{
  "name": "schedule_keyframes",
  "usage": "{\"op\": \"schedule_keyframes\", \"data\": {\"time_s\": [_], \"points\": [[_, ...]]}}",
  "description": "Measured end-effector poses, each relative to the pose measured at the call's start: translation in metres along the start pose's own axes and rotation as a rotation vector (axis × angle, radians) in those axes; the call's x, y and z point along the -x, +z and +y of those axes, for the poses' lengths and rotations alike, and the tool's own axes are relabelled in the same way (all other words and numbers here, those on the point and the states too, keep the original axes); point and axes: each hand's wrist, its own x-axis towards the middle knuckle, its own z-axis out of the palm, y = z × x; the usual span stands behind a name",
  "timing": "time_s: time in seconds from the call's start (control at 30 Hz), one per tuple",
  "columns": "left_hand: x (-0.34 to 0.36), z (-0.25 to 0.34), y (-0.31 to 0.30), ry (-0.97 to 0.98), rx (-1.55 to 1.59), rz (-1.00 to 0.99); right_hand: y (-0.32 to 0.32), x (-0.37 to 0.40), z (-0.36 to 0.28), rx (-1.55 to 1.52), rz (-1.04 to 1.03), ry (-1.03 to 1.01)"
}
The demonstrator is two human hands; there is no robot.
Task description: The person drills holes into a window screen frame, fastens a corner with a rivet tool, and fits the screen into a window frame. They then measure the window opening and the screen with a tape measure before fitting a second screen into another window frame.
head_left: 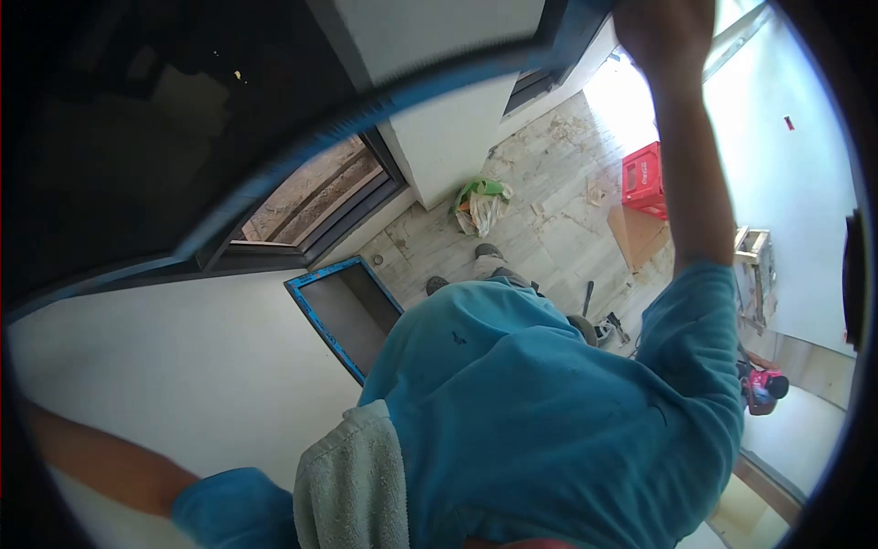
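Note:
A large dark panel (183, 137) with a blue edge strip (393, 108) curves across the upper left, close to the camera. My right hand (666, 32) is raised at the top edge, near the right end of the blue strip; its fingers are not visible, so its grip cannot be made out. My left forearm extends to the lower left, and the hand lies outside the visible picture. A light towel (355, 480) hangs over my blue-green shirt (540, 403). Beside my legs, a blue-edged frame (315, 316) stands by the white wall.
A dark-framed window (352, 215) is set in the wall. On the tiled floor (553, 220) are a green and white bag (483, 206), a red crate (644, 181), cardboard (636, 236) and tools (611, 329). A wooden stand (754, 265) and another person (759, 386) are at the right.

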Motion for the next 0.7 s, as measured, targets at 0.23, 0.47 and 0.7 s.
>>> {"op": "schedule_keyframes", "data": {"time_s": [0.23,0.47,0.7], "points": [[0.228,-0.176,-0.019,-0.247,-0.293,0.464,0.012,0.146,0.049,-0.058,0.292,0.496],[0.457,-0.273,0.038,-0.966,-0.698,0.036,-0.046,0.313,0.167,0.271,0.169,1.083],[0.599,-0.375,0.075,-1.482,-0.472,0.038,-0.071,0.455,0.282,-0.014,0.321,1.478]]}}
